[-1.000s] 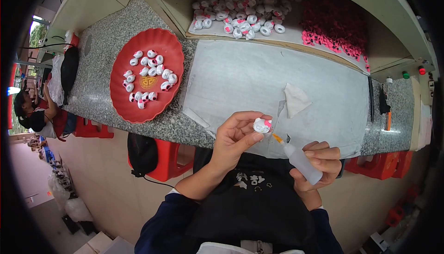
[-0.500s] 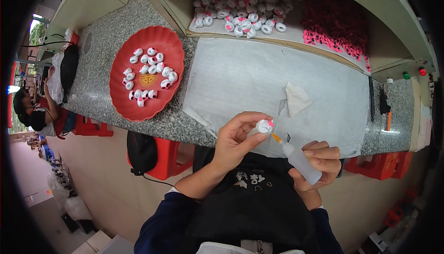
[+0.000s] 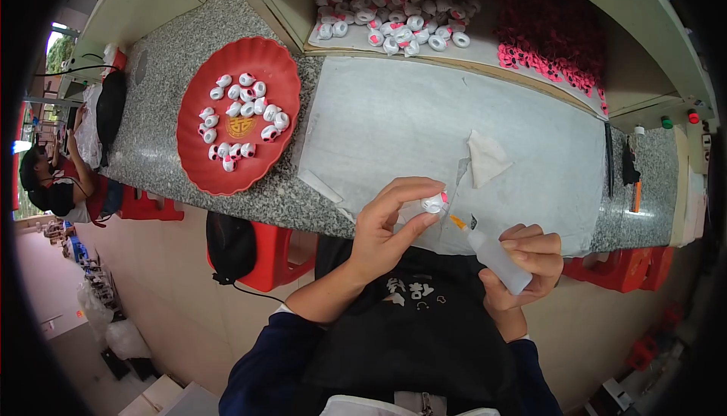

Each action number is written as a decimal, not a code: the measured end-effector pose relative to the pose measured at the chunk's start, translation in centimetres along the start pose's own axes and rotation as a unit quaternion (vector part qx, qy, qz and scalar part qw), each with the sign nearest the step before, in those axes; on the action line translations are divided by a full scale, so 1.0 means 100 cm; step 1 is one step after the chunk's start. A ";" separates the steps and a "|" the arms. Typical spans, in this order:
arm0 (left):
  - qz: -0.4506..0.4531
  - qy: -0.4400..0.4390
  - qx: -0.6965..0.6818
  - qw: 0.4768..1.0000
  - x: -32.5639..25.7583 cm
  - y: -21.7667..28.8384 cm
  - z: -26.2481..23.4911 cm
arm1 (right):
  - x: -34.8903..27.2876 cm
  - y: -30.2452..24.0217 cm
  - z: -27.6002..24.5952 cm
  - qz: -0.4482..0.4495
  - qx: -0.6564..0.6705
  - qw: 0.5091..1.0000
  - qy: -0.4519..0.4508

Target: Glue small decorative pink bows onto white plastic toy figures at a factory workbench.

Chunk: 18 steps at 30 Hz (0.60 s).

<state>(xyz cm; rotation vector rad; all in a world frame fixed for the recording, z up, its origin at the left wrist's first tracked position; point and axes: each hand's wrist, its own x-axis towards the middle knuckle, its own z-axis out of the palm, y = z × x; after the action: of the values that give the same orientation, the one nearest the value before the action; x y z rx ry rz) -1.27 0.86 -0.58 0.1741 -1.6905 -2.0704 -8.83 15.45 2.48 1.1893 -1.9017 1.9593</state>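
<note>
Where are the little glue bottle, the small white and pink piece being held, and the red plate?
squeeze bottle (image 3: pixel 496 259), head view, on its translucent body.
white and pink piece (image 3: pixel 434 203), head view, on its white face.
red plate (image 3: pixel 279 64), head view, on its bare upper rim.

A small white ring-shaped piece with a pink part (image 3: pixel 435 202) sits pinched between fingertips, just above the counter's near edge; a translucent squeeze bottle (image 3: pixel 496 261) lies tilted, its orange nozzle pointing up-left toward the piece, the tip just beside it
</note>
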 end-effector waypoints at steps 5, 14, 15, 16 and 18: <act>-0.063 0.081 -0.094 0.990 0.004 0.008 -0.012 | 0.013 0.021 -0.013 0.097 0.071 0.992 0.025; -0.069 0.099 -0.171 0.978 0.003 0.012 -0.024 | 0.108 0.123 -0.037 0.268 -0.056 0.960 -0.064; -0.064 0.099 -0.170 0.978 0.001 0.012 -0.023 | 0.116 0.137 -0.035 0.262 -0.178 0.946 -0.069; -0.070 0.097 -0.174 0.977 0.002 0.012 -0.022 | 0.123 0.146 -0.032 0.257 -0.178 0.947 -0.068; -0.072 0.096 -0.177 0.977 0.001 0.012 -0.023 | 0.133 0.157 -0.026 0.016 -0.393 0.913 -0.106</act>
<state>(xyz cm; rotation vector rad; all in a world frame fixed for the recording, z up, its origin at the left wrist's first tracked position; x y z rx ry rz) -0.20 -1.39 0.07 0.3776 -1.2043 -2.3375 -28.41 9.68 -0.96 1.1204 -2.4499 0.8840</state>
